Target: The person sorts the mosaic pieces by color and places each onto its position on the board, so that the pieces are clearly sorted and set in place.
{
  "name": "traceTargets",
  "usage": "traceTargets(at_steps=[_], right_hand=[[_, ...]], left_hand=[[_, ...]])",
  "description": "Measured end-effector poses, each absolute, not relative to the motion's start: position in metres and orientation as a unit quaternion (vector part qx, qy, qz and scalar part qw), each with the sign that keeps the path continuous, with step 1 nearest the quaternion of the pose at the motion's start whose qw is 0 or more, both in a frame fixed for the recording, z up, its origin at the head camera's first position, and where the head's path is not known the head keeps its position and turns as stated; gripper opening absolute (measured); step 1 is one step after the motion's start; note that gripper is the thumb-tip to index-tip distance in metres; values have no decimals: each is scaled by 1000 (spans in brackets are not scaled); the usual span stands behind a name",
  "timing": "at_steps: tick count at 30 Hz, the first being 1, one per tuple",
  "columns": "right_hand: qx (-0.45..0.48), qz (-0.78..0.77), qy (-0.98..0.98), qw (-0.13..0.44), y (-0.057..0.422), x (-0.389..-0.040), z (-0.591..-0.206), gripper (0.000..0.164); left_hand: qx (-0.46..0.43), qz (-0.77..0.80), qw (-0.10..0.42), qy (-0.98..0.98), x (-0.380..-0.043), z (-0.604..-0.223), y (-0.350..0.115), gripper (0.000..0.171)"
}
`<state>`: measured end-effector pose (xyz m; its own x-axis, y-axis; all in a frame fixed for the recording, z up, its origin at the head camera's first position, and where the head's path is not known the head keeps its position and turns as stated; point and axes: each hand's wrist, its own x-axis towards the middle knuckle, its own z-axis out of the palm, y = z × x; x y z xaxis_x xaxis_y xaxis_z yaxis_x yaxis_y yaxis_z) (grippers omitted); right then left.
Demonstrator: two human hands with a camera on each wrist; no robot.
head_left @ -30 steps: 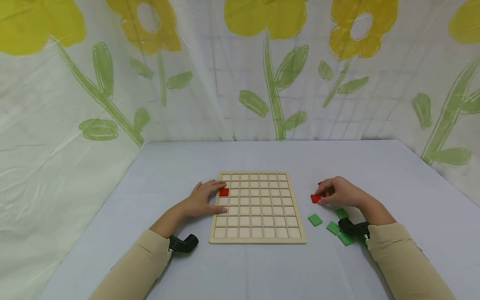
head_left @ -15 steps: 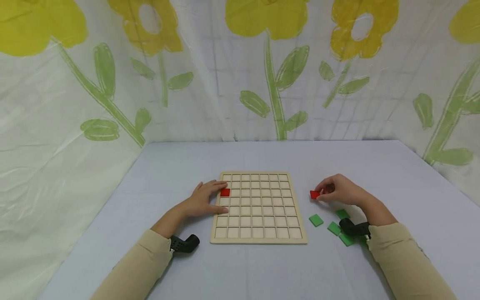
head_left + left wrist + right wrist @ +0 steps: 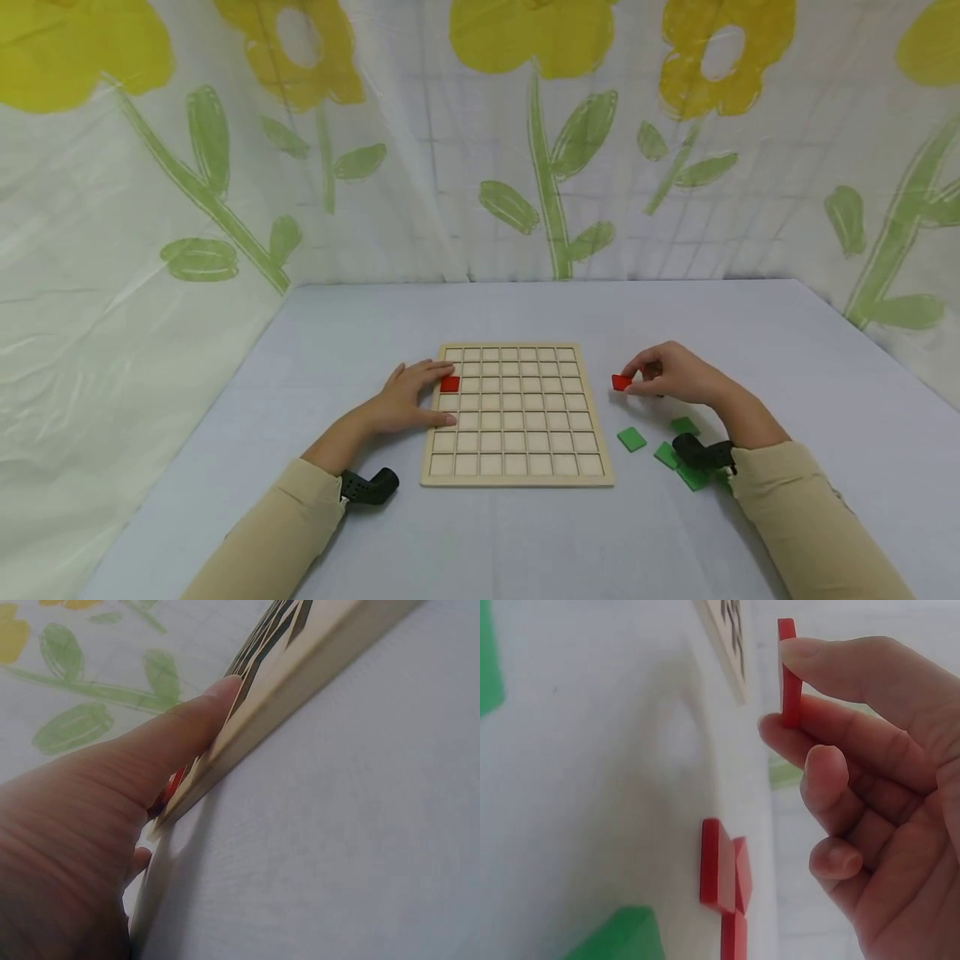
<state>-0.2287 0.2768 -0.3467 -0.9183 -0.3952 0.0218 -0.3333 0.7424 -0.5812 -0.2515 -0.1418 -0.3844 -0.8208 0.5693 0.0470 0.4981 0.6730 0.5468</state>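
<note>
My left hand [image 3: 405, 400] rests on the left edge of a wooden grid board [image 3: 517, 482], its thumb and fingers spread over the frame. Between them, one red square tile [image 3: 450, 384] sits in a cell of the leftmost column. To the right of the board, my right hand [image 3: 678, 375] pinches another red tile [image 3: 621, 382] between thumb and fingers, off the tabletop. In the right wrist view that held tile [image 3: 790, 682] is seen edge-on. Several more red tiles [image 3: 718, 866] lie below this hand; in the head view it hides them.
Several green tiles [image 3: 632, 439] lie on the table right of the board, some partly under the right wrist. A black wrist camera [image 3: 369, 487] is strapped to each wrist. Behind the white table [image 3: 360, 325] hangs a curtain [image 3: 420, 167] printed with yellow flowers.
My right hand has lifted the red tile and moved it a little left, towards the board, and away from the body. The left hand has stayed in place.
</note>
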Motion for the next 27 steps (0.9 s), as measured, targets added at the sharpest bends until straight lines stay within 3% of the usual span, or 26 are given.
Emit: traceTargets(at_steps=[27], right_hand=[[-203,-326,920,75,245,-242,-344,21]], left_hand=[[290,279,65,913,-252,-386,-142,80]])
